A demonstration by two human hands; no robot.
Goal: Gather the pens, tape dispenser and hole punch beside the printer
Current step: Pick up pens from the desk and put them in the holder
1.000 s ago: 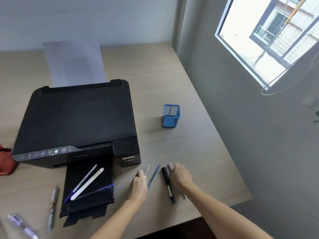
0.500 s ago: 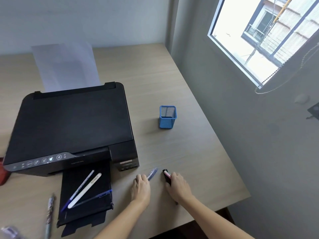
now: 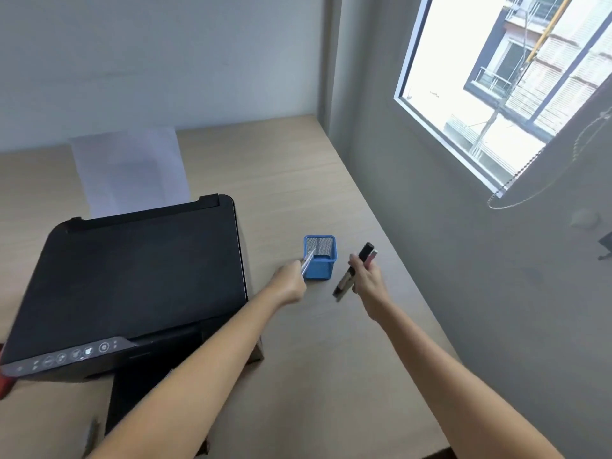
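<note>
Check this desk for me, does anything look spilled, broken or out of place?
Nothing stands out. The blue mesh pen cup stands upright beside the printer; the left hand tips a pen into it, the right hand holds a black marker.

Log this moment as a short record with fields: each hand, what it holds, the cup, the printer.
left hand: grips thin pens, tips at the rim of the blue mesh pen cup
right hand: grips black marker, raised right of the cup
cup: upright on the wooden desk
black printer: left of the cup, white paper in rear feed
</note>
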